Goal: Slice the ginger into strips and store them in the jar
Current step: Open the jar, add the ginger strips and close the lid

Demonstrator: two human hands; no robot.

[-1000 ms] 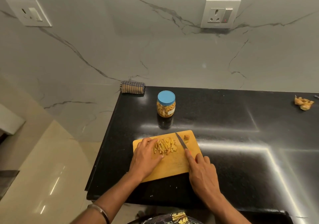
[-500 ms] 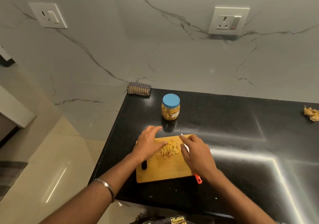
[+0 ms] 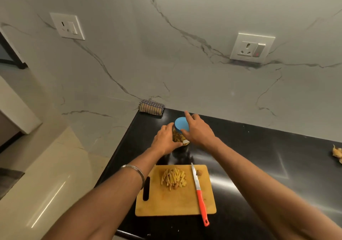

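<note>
Left hand (image 3: 165,139) grip clamped round jar (image 3: 179,138), right hand (image 3: 197,130) grip clamped on blue lid (image 3: 181,124), ginger strips (image 3: 173,178) and knife (image 3: 199,195) on cutting board (image 3: 175,204), folded cloth (image 3: 151,107) at desk (image 3: 259,156) corner

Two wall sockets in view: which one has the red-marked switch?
The right socket, above the counter behind the jar; its switch shows a red mark. The left socket has a plain white switch.

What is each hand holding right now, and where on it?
Left hand grips the jar round its glass body; right hand grips the blue lid at its rim. The knife lies unheld.
</note>
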